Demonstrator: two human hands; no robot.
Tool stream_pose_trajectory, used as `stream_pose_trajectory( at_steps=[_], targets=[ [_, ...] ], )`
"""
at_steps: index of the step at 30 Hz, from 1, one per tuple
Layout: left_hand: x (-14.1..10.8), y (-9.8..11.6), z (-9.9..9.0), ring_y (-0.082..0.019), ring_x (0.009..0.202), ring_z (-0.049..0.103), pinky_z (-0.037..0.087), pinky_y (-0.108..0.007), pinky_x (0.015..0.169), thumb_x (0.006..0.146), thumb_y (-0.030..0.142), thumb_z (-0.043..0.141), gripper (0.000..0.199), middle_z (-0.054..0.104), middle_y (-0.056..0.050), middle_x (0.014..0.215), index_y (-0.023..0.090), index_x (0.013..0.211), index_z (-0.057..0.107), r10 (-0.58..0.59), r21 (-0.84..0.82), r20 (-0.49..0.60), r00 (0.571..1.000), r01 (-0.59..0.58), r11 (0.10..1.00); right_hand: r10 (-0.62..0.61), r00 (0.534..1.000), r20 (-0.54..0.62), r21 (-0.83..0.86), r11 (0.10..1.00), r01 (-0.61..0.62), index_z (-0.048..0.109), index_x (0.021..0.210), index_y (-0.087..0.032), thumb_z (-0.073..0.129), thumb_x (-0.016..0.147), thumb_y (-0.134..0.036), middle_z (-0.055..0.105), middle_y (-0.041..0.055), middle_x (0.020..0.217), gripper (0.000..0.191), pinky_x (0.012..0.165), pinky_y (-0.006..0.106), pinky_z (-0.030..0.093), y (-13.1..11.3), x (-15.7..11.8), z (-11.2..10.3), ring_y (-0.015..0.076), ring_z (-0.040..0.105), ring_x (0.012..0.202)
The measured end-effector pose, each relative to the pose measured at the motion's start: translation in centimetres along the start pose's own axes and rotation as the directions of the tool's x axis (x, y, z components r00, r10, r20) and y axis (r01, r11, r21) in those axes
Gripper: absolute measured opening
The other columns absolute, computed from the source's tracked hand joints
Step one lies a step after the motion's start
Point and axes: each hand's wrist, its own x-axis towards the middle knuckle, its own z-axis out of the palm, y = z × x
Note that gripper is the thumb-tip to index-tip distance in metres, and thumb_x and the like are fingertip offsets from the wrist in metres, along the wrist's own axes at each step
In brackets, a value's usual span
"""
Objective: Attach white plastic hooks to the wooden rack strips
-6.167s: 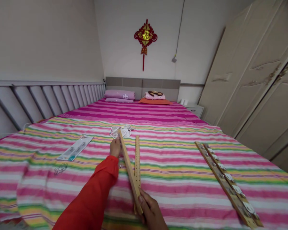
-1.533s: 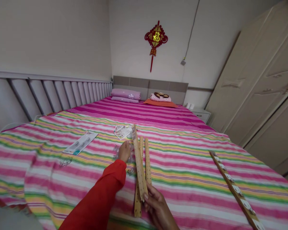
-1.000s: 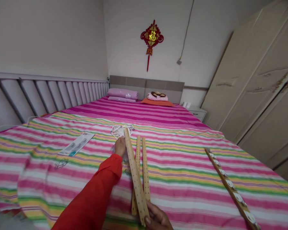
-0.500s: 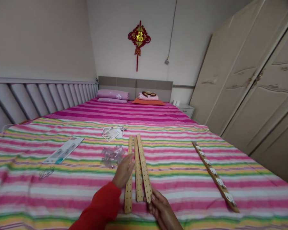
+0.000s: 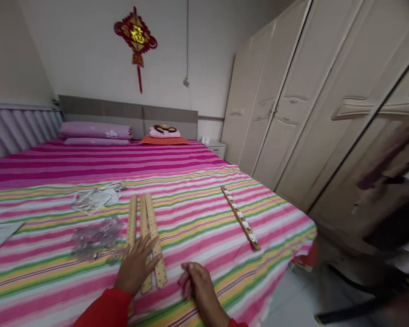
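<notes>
Three pale wooden strips with rows of small holes (image 5: 156, 254) lie side by side on the striped bedsheet. My left hand (image 5: 136, 265) rests over them with its fingers spread, covering part of their middle. To the right of the strips, my right hand (image 5: 198, 286) is off the wood, its fingers curled together; nothing shows in it. Farther right lies a brown wooden strip with several white round pieces (image 5: 240, 215). Clear plastic bags of small parts (image 5: 97, 238) are left of the strips, and more packets (image 5: 97, 197) lie behind them.
A flat package (image 5: 0, 236) lies at the left edge. Pillows (image 5: 95, 131) and a folded pink item (image 5: 164, 131) sit by the headboard (image 5: 170, 117). Wardrobes (image 5: 293, 113) line the right side, with hanging clothes (image 5: 395, 159) and tiled floor (image 5: 286, 290) beyond the bed edge.
The view has turned right. My right hand has let go of the rightmost pale strip and moved away to its right. My left hand has spread its fingers across the strips.
</notes>
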Motion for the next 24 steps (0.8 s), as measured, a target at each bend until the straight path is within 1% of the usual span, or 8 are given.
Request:
stream_pose_trajectory(
  at_steps=[2, 4, 6, 8, 11, 14, 18, 24],
  targets=[
    [0.1, -0.3, 0.3, -0.03, 0.14, 0.028, 0.018, -0.054, 0.111, 0.088, 0.051, 0.041, 0.056, 0.038, -0.003, 0.149, 0.033, 0.141, 0.039, 0.008, 0.027, 0.003, 1.0, -0.008, 1.0, -0.091, 0.963, -0.253, 0.09, 0.989, 0.117, 0.063, 0.083, -0.012, 0.06, 0.076, -0.062, 0.063, 0.0006, 0.055, 0.051, 0.033, 0.017, 0.029, -1.5, -0.3, -3.1, 0.0056, 0.045, 0.033],
    [0.1, -0.5, 0.5, -0.029, 0.14, 0.027, 0.017, -0.053, 0.111, 0.088, 0.051, 0.04, 0.057, 0.037, -0.002, 0.15, 0.033, 0.142, 0.038, 0.013, 0.049, -0.004, 1.0, -0.012, 0.999, -0.117, 0.869, -0.48, 0.172, 0.959, 0.224, 0.061, 0.079, -0.014, 0.063, 0.075, -0.059, 0.06, -0.0021, 0.052, 0.046, 0.033, 0.016, 0.031, -3.2, -0.6, -6.9, 0.0054, 0.044, 0.034],
    [0.1, -0.6, 0.7, -0.03, 0.14, 0.027, 0.017, -0.053, 0.111, 0.087, 0.051, 0.04, 0.057, 0.038, -0.002, 0.149, 0.033, 0.141, 0.039, 0.017, 0.068, -0.018, 1.0, -0.016, 0.998, -0.083, 0.776, -0.625, 0.239, 0.926, 0.291, 0.058, 0.079, -0.016, 0.064, 0.075, -0.057, 0.061, -0.003, 0.052, 0.042, 0.035, 0.017, 0.036, -4.8, -0.6, -11.0, 0.0068, 0.048, 0.036],
    [0.0, -0.7, 0.8, -0.03, 0.14, 0.028, 0.017, -0.053, 0.111, 0.087, 0.051, 0.04, 0.057, 0.04, -0.002, 0.149, 0.034, 0.14, 0.04, 0.023, 0.083, -0.033, 0.999, -0.021, 0.996, -0.031, 0.743, -0.668, 0.276, 0.917, 0.287, 0.058, 0.079, -0.016, 0.061, 0.078, -0.056, 0.064, 0.0001, 0.053, 0.04, 0.039, 0.019, 0.043, -6.4, -0.4, -14.6, 0.0091, 0.053, 0.039],
    [0.0, -0.8, 0.9, -0.029, 0.139, 0.029, 0.017, -0.052, 0.111, 0.086, 0.051, 0.04, 0.057, 0.041, -0.002, 0.148, 0.033, 0.14, 0.041, 0.022, 0.1, -0.037, 0.999, -0.018, 0.995, -0.011, 0.802, -0.598, 0.329, 0.908, 0.258, 0.057, 0.074, -0.016, 0.062, 0.081, -0.047, 0.068, 0.0043, 0.058, 0.033, 0.043, 0.02, 0.048, -8.2, 0.5, -18.2, 0.0111, 0.059, 0.044],
    [0.1, -0.7, 0.8, -0.028, 0.14, 0.029, 0.018, -0.052, 0.111, 0.086, 0.051, 0.04, 0.057, 0.04, -0.001, 0.148, 0.033, 0.14, 0.04, 0.015, 0.104, -0.019, 1.0, -0.013, 0.995, 0.008, 0.898, -0.44, 0.412, 0.891, 0.193, 0.058, 0.072, -0.015, 0.067, 0.081, -0.032, 0.068, 0.0051, 0.061, 0.021, 0.043, 0.018, 0.049, -9.3, 1.4, -19.7, 0.0096, 0.058, 0.045],
    [0.2, -0.6, 0.7, -0.029, 0.139, 0.029, 0.018, -0.052, 0.111, 0.086, 0.051, 0.041, 0.057, 0.039, -0.001, 0.149, 0.033, 0.14, 0.041, 0.013, 0.1, -0.017, 1.0, -0.012, 0.995, 0.022, 0.971, -0.237, 0.524, 0.845, 0.108, 0.06, 0.075, -0.014, 0.071, 0.077, -0.018, 0.064, 0.0026, 0.064, 0.012, 0.041, 0.014, 0.046, -10.0, 2.0, -19.9, 0.006, 0.052, 0.045],
    [0.1, -0.5, 0.6, -0.029, 0.14, 0.028, 0.018, -0.052, 0.112, 0.086, 0.052, 0.042, 0.057, 0.04, -0.001, 0.148, 0.034, 0.14, 0.041, 0.001, 0.057, -0.021, 1.0, 0.0, 0.998, -0.004, 0.99, -0.14, 0.53, 0.844, 0.078, 0.059, 0.073, -0.015, 0.072, 0.075, -0.017, 0.055, -0.0017, 0.061, 0.013, 0.039, 0.015, 0.043, -9.7, 1.9, -17.9, 0.0055, 0.045, 0.044]
  ],
)
